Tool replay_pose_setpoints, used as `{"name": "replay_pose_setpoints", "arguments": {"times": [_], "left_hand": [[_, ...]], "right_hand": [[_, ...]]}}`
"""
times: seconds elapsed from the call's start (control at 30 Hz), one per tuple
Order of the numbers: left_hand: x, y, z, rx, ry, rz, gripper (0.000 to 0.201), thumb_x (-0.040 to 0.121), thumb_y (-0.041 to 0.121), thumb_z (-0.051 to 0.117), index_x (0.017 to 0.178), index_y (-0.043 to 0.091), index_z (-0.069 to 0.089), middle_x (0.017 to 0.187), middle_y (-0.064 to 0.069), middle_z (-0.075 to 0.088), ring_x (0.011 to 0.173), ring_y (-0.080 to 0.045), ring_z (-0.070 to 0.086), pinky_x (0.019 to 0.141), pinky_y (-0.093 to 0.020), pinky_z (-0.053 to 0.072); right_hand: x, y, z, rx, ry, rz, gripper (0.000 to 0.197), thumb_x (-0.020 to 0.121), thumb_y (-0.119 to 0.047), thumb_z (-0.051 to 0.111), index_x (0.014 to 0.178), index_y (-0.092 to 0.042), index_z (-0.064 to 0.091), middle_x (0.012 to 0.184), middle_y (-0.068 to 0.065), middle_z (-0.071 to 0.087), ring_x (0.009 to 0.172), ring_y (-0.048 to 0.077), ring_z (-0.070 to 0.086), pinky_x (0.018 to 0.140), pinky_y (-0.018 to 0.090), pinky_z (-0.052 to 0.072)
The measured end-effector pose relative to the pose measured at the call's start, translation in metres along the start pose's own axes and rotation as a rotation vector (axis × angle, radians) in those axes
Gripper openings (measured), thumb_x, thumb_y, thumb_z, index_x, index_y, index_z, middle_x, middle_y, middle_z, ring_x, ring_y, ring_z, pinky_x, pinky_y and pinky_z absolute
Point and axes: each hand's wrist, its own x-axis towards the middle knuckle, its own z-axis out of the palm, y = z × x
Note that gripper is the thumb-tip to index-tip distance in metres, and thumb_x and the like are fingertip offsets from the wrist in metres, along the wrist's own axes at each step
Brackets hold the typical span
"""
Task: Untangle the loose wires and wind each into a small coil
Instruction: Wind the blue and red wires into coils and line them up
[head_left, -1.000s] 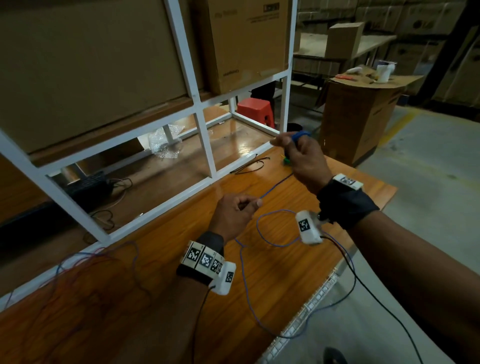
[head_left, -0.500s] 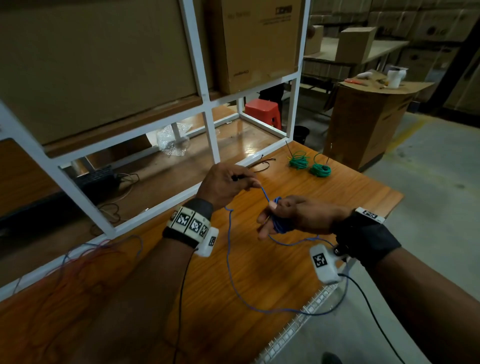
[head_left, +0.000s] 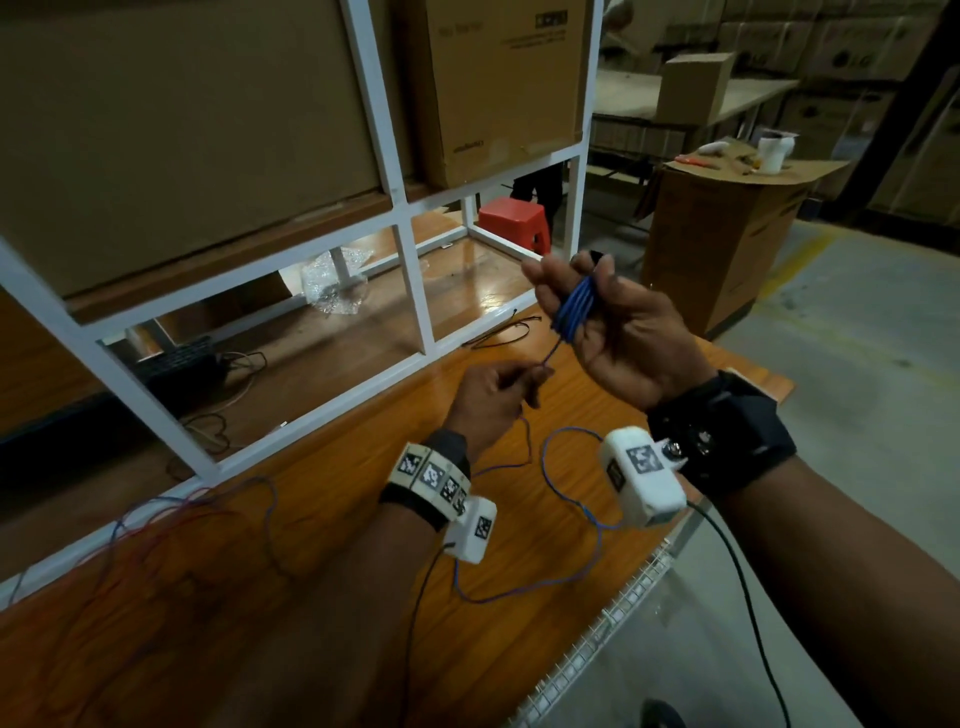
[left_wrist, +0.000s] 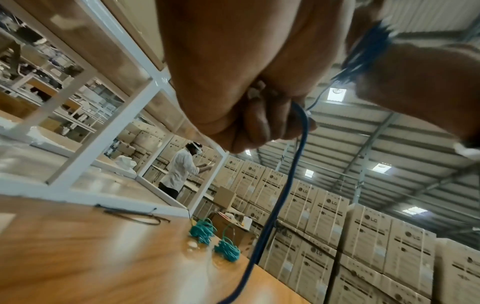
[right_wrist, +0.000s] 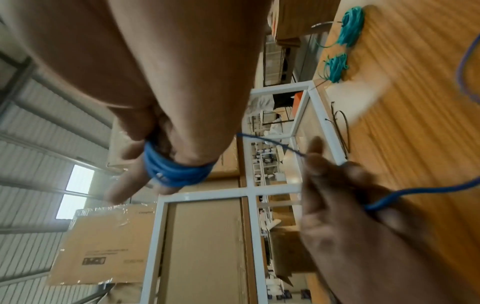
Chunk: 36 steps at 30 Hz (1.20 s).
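The right hand (head_left: 618, 332) was raised above the table (head_left: 322, 519), palm toward the camera, with the blue wire (head_left: 574, 312) wound in several turns round its straight fingers (right_wrist: 122, 185). From that coil (right_wrist: 174, 172) a strand ran down to the left hand (head_left: 493, 400), whose curled fingers pinched it. The slack trailed in loops over the table. Two green coils (left_wrist: 213, 238), apparently finished, lay at the far edge.

Head view: looks down from above at the wooden table (head_left: 322, 499) and white shelf frame (head_left: 415, 291).
Left wrist view: close under the palm, facing up and outward.
Right wrist view: close, rotated sideways.
Shared: table, frame.
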Motion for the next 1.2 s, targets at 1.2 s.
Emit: {"name": "replay_pose_setpoints", "arguments": {"times": [1.2], "left_hand": [[0.044,0.032,-0.053,0.255,0.049,0.259,0.01,0.08,0.03,0.083,0.088,0.023,0.082,0.089,0.003,0.078,0.09,-0.018,0.074,0.084,-0.052,0.058]], "right_hand": [[-0.03,0.033,-0.013,-0.462,-0.236,0.737,0.03,0.103,-0.022,0.044,0.103,0.004,0.058,0.087,0.019,0.074,0.109,0.032,0.07,0.089,0.033,0.056]]}}
